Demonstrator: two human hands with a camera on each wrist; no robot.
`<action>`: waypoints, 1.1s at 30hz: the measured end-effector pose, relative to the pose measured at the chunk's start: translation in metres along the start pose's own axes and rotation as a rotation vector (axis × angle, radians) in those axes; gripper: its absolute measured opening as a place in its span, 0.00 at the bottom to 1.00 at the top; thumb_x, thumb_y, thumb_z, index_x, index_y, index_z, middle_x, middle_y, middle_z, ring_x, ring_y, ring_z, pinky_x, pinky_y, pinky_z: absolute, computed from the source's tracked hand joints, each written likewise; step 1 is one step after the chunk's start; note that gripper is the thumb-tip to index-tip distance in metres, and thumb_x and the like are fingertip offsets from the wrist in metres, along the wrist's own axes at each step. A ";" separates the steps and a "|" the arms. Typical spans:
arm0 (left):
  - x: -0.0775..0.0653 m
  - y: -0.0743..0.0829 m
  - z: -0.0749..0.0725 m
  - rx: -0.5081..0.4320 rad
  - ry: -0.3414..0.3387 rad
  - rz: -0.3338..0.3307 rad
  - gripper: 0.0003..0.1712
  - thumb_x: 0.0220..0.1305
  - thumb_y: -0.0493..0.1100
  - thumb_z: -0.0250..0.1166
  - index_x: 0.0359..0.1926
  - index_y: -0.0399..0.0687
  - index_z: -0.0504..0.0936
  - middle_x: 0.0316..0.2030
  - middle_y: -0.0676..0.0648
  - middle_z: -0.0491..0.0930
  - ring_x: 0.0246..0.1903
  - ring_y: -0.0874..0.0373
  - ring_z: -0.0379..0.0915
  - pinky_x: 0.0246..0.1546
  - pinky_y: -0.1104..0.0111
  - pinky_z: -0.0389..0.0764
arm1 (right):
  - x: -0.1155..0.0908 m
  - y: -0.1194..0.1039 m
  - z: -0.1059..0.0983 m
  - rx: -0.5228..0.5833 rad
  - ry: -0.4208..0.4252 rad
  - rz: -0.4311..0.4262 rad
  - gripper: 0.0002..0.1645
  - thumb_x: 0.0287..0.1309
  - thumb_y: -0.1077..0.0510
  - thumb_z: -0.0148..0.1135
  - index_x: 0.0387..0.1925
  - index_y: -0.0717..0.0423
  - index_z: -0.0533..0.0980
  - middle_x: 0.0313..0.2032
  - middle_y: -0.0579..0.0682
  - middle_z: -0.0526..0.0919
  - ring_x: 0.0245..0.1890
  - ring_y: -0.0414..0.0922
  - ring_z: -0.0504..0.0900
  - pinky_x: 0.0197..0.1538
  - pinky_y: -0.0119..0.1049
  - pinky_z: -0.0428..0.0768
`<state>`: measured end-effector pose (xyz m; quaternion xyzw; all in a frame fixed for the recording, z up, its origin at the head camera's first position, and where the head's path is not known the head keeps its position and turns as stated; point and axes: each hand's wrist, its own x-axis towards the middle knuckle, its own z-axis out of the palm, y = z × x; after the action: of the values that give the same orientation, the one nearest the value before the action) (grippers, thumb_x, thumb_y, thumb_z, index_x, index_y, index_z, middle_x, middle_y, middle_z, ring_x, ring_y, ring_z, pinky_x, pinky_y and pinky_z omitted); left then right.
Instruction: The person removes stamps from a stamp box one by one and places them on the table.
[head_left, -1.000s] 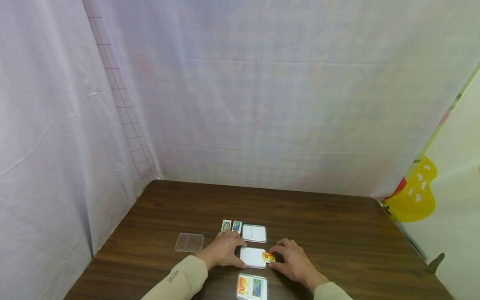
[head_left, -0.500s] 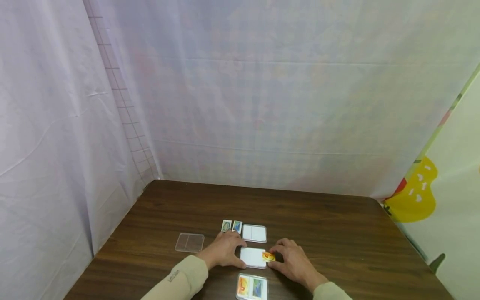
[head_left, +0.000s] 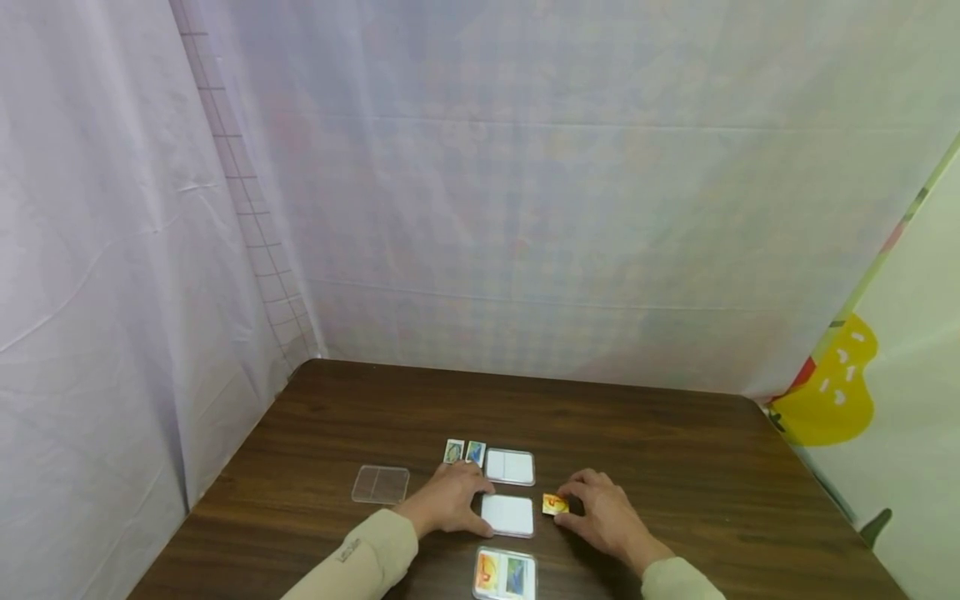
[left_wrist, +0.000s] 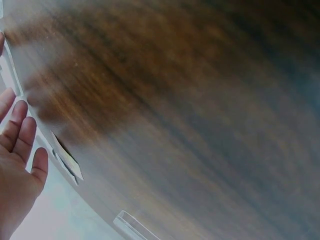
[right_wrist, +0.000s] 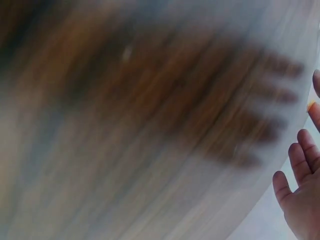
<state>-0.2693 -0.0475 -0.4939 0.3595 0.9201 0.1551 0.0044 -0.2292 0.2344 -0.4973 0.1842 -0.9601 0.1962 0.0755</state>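
In the head view, my left hand (head_left: 447, 498) holds the left edge of a flat clear case with a white insert (head_left: 512, 516), thumb at its near corner and a finger at the far one. To its right, a small orange-and-yellow picture card (head_left: 554, 504) is pinched between the thumb and fingers of my right hand (head_left: 603, 512), apart from the case. Only a sliver of orange shows at the fingertips in the right wrist view. In the left wrist view, the left hand (left_wrist: 20, 160) shows from the side.
Nearer me lies a case with two picture cards (head_left: 504, 573). Beyond my left hand are a white-filled case (head_left: 510, 467), a green picture card (head_left: 453, 451) and a blue one (head_left: 476, 452). A clear lid (head_left: 380, 484) lies to the left on the brown table (head_left: 637, 433).
My right hand has moved right with the orange picture card, which overlapped the middle case's right edge before and is now off it. My left hand has stayed in place.
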 end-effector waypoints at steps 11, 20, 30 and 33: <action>-0.001 0.001 -0.002 -0.022 -0.014 -0.006 0.31 0.46 0.61 0.77 0.50 0.53 0.85 0.44 0.57 0.77 0.50 0.60 0.69 0.55 0.56 0.67 | -0.002 0.015 -0.008 -0.065 -0.008 0.040 0.18 0.49 0.47 0.76 0.41 0.48 0.83 0.47 0.49 0.78 0.49 0.53 0.76 0.49 0.57 0.73; -0.002 0.003 -0.003 -0.024 -0.016 -0.011 0.32 0.45 0.60 0.78 0.51 0.54 0.85 0.46 0.56 0.77 0.51 0.59 0.70 0.56 0.56 0.67 | -0.004 0.020 -0.007 -0.087 -0.011 0.029 0.18 0.49 0.49 0.76 0.42 0.50 0.83 0.47 0.51 0.78 0.48 0.55 0.76 0.48 0.59 0.74; -0.001 0.003 -0.003 -0.016 -0.014 -0.008 0.31 0.44 0.60 0.79 0.50 0.54 0.85 0.43 0.57 0.77 0.49 0.61 0.69 0.54 0.57 0.68 | -0.003 0.022 -0.007 -0.087 -0.021 0.040 0.20 0.49 0.46 0.76 0.43 0.49 0.83 0.47 0.50 0.78 0.48 0.54 0.76 0.46 0.59 0.74; -0.001 0.003 -0.002 -0.018 -0.017 -0.011 0.31 0.45 0.60 0.79 0.50 0.54 0.85 0.43 0.57 0.77 0.49 0.61 0.69 0.54 0.57 0.68 | -0.003 0.022 -0.008 -0.084 -0.023 0.043 0.20 0.49 0.46 0.75 0.43 0.49 0.83 0.48 0.50 0.78 0.48 0.54 0.76 0.47 0.59 0.74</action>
<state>-0.2668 -0.0471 -0.4909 0.3555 0.9207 0.1603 0.0163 -0.2342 0.2570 -0.4984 0.1627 -0.9720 0.1552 0.0678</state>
